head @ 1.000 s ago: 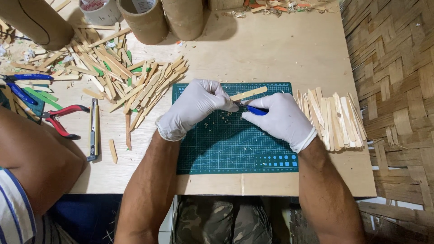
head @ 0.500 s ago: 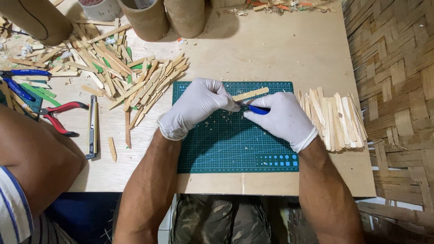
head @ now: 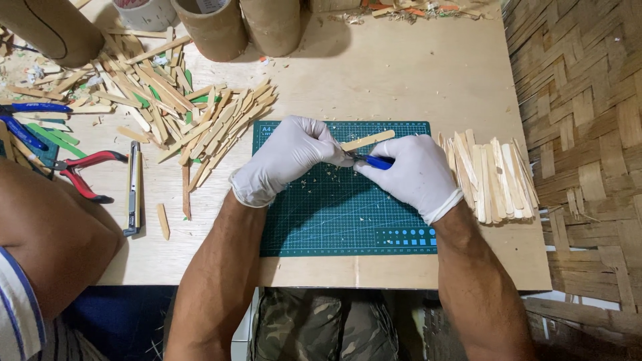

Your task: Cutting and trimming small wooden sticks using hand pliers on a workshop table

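Both my hands wear white gloves and meet over a green cutting mat [head: 334, 220]. My left hand [head: 287, 157] pinches a flat wooden stick [head: 369, 140] that juts up and right from its fingers. My right hand [head: 411, 174] grips a blue-handled craft knife [head: 374, 161], its blade end touching the stick near my left fingertips. Small wood shavings lie on the mat under my hands.
A neat stack of trimmed sticks [head: 491, 175] lies right of the mat. A loose heap of sticks [head: 180, 113] spreads at upper left. Red-handled pliers [head: 83, 172], a utility knife [head: 133, 187], blue-handled tools [head: 27, 120] and cardboard tubes [head: 234, 23] stand around. Another person's arm [head: 47, 234] rests at left.
Both hands stay together over the mat with the stick and knife; only slight shifts of the fingers and of the camera view.
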